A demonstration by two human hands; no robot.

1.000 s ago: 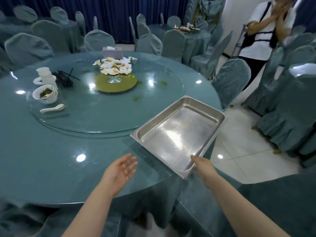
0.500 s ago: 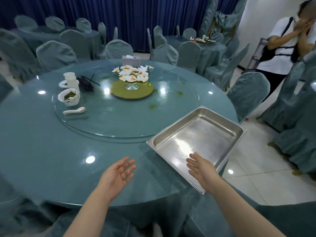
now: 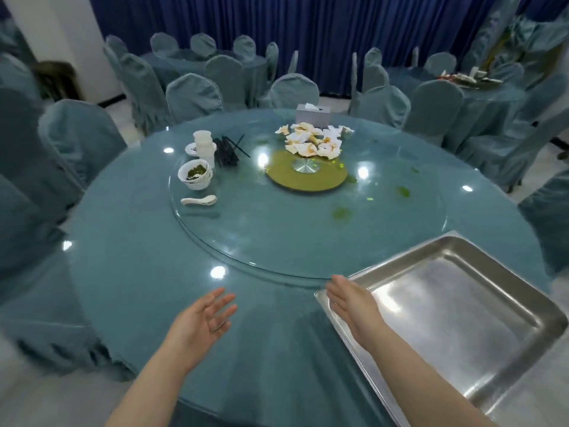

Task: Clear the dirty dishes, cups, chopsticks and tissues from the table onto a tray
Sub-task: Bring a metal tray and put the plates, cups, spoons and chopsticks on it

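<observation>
Table point(image 3: 129, 272), round with a teal cloth, fills the view, ringed by covered chairs point(image 3: 77, 134), blue curtain point(image 3: 308, 32) behind, more set tables further back. On the glass turntable point(image 3: 277, 235), left part: stacked cups point(image 3: 204, 146) over a small plate, black chopsticks point(image 3: 228, 147) just beside them, stacked bowls point(image 3: 195, 174) with green scraps, a white spoon point(image 3: 198, 200) near the rim. Centre: crumpled tissues point(image 3: 314, 141) heaped by a tissue box point(image 3: 313, 116), green disc point(image 3: 306, 175) under them, green spills to the right. Left hand point(image 3: 200, 325) hovers over the near table edge, palm up, fingers spread wide, holding nothing. Right hand point(image 3: 354, 303) is flat over the near-left corner of the empty steel tray point(image 3: 508, 343), fingers straight, gripping nothing. Versus half a second ago: the view swung left, the bystander in white is out of frame, and the right hand sits at the tray's left corner instead of its near edge.
</observation>
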